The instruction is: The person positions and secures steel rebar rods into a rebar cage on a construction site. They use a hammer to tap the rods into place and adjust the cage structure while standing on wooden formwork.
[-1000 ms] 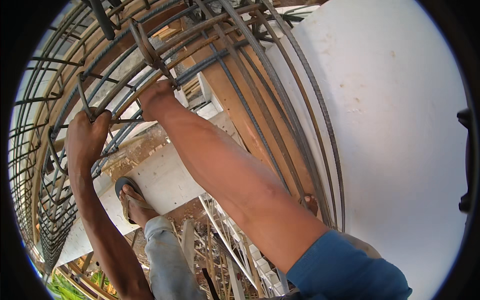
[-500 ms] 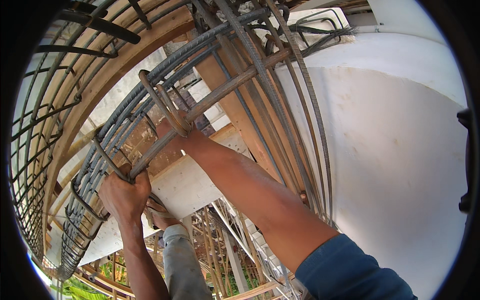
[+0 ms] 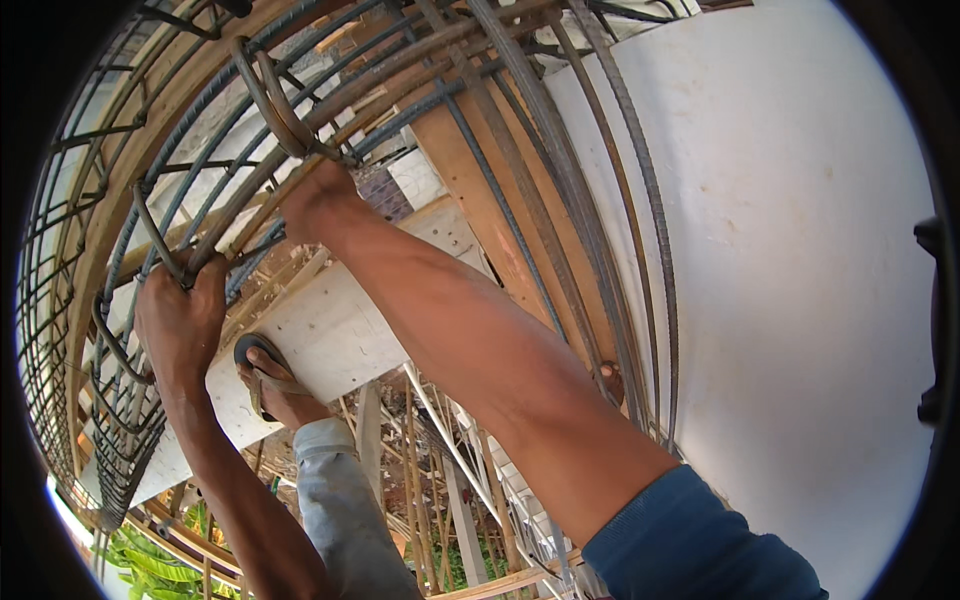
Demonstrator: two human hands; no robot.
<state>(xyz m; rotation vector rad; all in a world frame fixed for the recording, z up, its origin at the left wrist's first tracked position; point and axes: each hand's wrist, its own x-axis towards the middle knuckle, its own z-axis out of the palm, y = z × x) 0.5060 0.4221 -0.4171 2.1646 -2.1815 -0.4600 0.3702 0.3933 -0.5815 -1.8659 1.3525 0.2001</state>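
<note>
1. Our left hand is wrapped around a bent rebar stirrup on the near side of the steel rebar cage; its fingers are closed tight on the bar.
2. Our right hand reaches higher into the cage, just below a second curved stirrup that loops over the long bars. Its fingers are tucked behind the bars, so we cannot tell how far they are closed or whether they grip anything.
3. The cage runs from the upper middle down to the lower left, its long ribbed bars passing beside a wooden plank.
4. A white formwork panel fills the right side.
5. Below the hands, our foot in a sandal rests on a white board, with timber scaffolding beneath.
</note>
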